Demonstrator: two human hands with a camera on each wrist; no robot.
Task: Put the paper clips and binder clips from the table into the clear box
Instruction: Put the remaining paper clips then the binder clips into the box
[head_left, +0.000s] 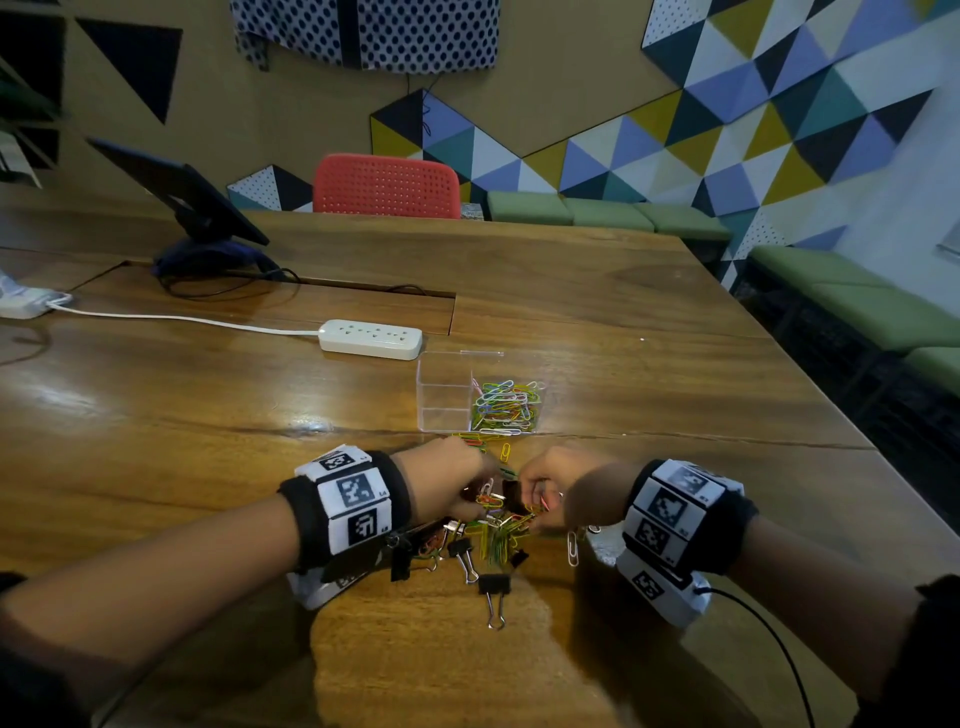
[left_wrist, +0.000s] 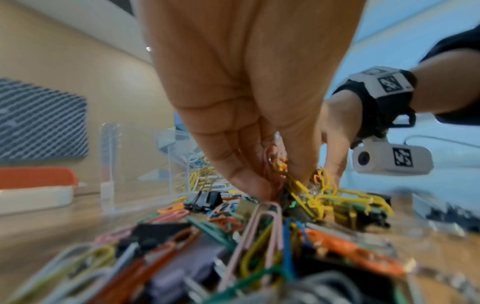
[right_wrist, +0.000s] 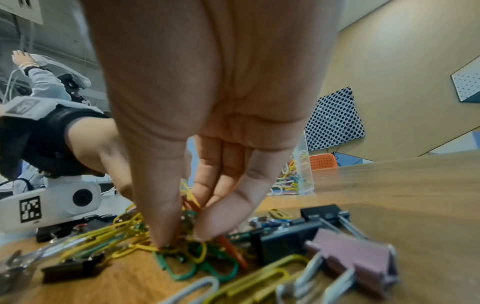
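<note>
Both hands (head_left: 452, 483) (head_left: 553, 491) pinch paper clips (head_left: 498, 525); no legible writing.

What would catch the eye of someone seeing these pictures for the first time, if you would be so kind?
First, the tangled heap of coloured paper clips and black binder clips on the wooden table near the viewer, with the left hand and right hand both pinching into it. Just beyond stands the clear plastic box, its right compartment already holding many coloured paper clips.
</note>
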